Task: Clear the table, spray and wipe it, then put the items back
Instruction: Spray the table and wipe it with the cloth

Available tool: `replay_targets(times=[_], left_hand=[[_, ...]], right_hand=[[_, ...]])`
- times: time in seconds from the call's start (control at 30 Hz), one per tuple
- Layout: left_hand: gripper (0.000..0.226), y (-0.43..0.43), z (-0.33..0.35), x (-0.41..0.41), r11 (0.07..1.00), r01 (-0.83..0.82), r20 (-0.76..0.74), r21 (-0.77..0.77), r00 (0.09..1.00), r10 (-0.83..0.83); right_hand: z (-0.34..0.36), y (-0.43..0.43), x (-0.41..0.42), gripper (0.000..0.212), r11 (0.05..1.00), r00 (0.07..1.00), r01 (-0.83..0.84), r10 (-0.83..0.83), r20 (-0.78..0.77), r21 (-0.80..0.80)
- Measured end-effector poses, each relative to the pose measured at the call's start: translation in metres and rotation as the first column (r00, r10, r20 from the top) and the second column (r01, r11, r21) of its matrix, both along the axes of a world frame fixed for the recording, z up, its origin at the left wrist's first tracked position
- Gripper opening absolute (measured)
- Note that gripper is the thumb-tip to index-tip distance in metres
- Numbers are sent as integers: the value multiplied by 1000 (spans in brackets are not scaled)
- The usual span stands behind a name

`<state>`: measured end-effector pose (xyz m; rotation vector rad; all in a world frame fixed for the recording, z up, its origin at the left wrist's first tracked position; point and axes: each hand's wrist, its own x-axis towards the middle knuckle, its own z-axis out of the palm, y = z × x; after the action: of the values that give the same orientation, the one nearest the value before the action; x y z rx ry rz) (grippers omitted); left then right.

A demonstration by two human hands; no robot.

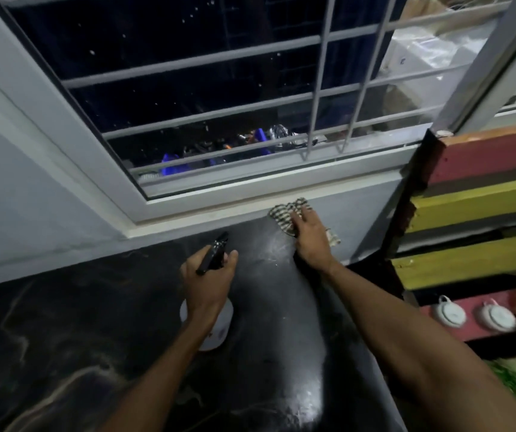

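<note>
Right hand (309, 235) presses flat on checked cloth (284, 215), table's (94, 322) far edge.

Both bare forearms are extended from the near edge toward the far side. The left hand (208, 283) is held mid-scene, fingers curled closed around a grip, the thumb laid along the right side and the back of the hand turned upward. The right hand (311, 236) is reached farther and to the right, palm pressed down flat, fingers spread and pointed to the far left. The right wrist is bent slightly, and the two hands are kept apart.
</note>
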<state>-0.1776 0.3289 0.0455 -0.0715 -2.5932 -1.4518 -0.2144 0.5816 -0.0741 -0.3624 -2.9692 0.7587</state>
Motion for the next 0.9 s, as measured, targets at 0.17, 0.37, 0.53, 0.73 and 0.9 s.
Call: replay_targets(times=[0.17, 0.37, 0.53, 0.73, 0.9], left_hand=[[29, 22, -3, 22, 999, 47, 45, -16, 998, -46], [27, 14, 4, 45, 999, 32, 78, 1, 996, -32], [29, -19, 2, 71, 1000, -5, 113, 6, 994, 5], [32, -97, -5, 112, 998, -52, 126, -19, 991, 54], [48, -180, -8, 147, 985, -171, 249, 17, 955, 161]], right_hand=[[6, 14, 16, 67, 997, 997, -74, 74, -10, -8], [0, -11, 88, 76, 945, 946, -324, 325, -18, 34], [7, -39, 113, 74, 986, 986, -164, 163, -24, -21], [8, -97, 140, 70, 992, 997, -61, 56, -50, -107], [9, -200, 169, 71, 961, 966, -252, 241, -96, -118]])
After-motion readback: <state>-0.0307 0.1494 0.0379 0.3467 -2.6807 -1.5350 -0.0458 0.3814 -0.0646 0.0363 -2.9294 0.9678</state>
